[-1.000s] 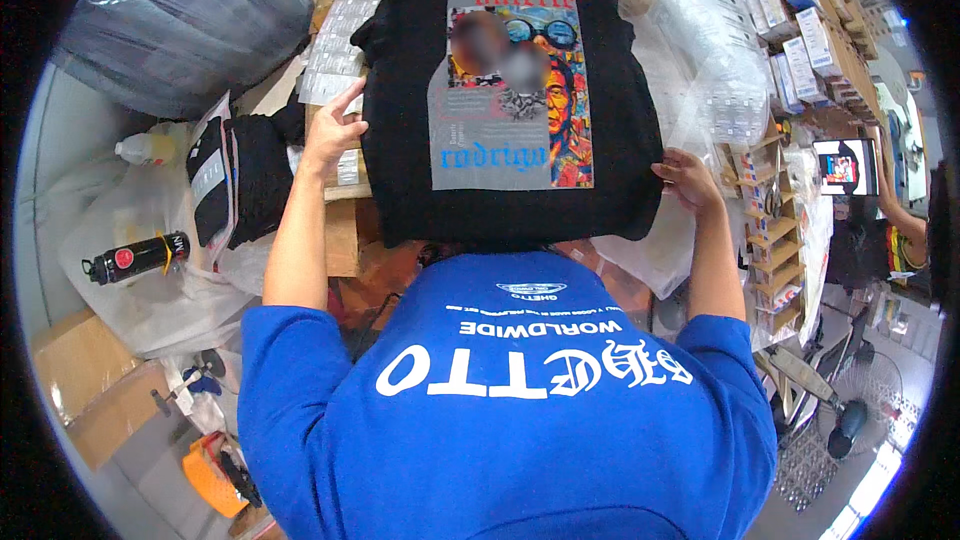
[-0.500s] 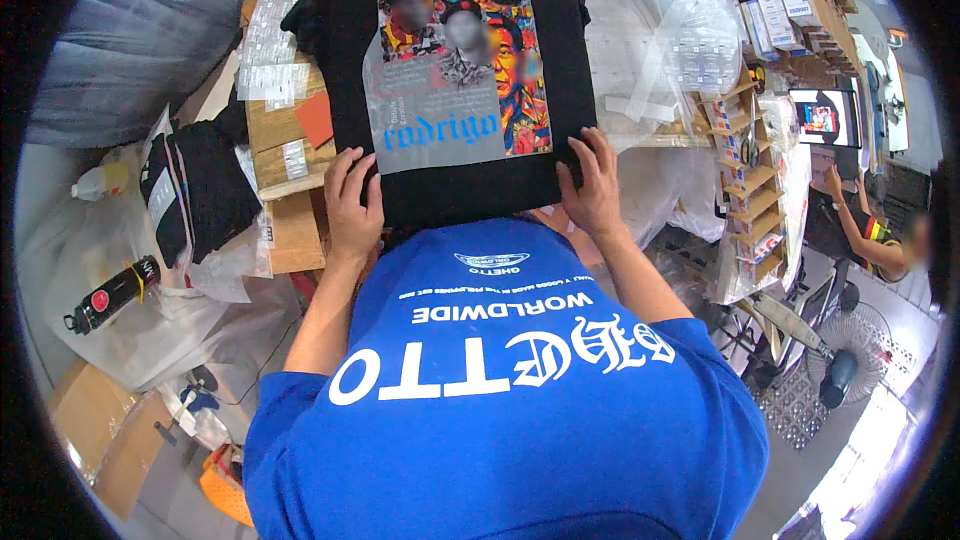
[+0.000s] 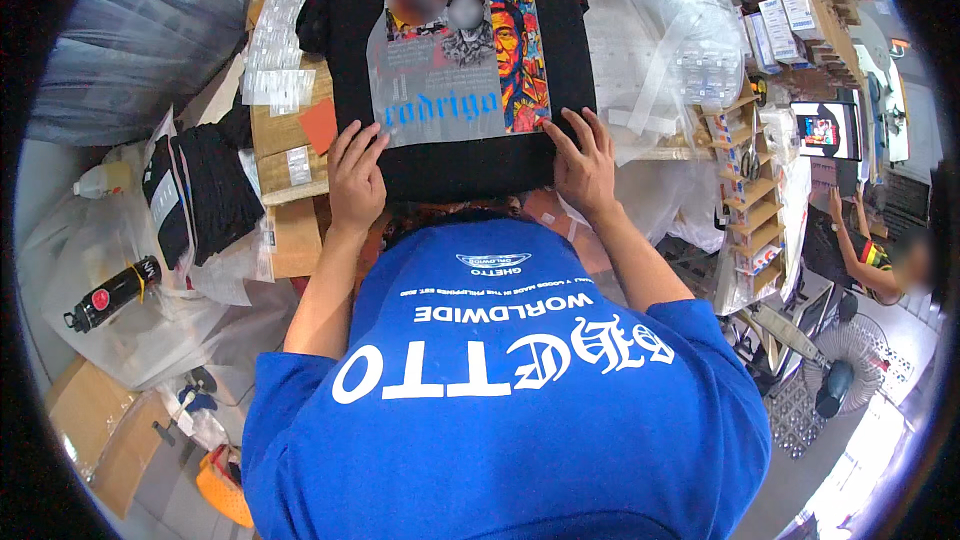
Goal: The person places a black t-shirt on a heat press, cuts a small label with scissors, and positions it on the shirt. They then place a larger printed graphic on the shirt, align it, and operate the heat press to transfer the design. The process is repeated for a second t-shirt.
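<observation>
A black T-shirt [image 3: 470,172] lies spread in front of me at the top of the head view, its upper end cut off. On it is a grey panel with a colourful print [image 3: 440,80]; whether it is a loose sheet or part of the shirt I cannot tell. My left hand [image 3: 358,175] rests at the shirt's left edge, fingers stretched out, the tips by the panel's lower left corner. On the other side my right hand [image 3: 585,162] lies with fingers spread, its index fingertip at the lower right corner.
Clear plastic packaging [image 3: 650,50] covers the right side of the wooden table [image 3: 290,145]. An orange card [image 3: 319,126] sits left of the shirt. Folded black garments [image 3: 205,190] and a black bottle [image 3: 115,295] are farther left. At right stand a cardboard rack [image 3: 750,205], a fan [image 3: 835,380] and another person [image 3: 870,260].
Both hands have shifted from the shirt's side edges inward and slightly up, onto the fabric near the panel's lower corners. The panel sits a little higher in view.
</observation>
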A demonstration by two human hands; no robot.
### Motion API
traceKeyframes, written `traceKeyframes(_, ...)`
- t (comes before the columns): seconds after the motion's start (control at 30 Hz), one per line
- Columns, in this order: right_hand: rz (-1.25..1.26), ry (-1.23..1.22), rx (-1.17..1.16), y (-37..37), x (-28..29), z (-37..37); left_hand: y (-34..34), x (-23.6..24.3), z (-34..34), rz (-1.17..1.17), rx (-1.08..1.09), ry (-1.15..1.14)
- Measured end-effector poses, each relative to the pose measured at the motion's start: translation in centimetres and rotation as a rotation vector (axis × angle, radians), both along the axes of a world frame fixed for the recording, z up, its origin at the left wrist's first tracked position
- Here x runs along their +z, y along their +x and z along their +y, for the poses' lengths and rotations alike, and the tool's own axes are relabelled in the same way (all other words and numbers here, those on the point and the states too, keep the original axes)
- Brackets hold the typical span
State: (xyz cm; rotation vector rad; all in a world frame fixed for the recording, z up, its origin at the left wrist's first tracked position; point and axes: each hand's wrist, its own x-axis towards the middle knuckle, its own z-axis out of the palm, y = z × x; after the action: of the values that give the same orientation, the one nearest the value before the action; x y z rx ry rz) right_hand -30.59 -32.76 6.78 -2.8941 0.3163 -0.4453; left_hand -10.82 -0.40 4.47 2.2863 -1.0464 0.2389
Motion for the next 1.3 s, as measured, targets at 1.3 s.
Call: traceKeyframes(1.3,-0.648,-0.794,0.481,40.1,47.9,-6.2,5.5,-5.6,0.3,0.440,0.403,-0.247)
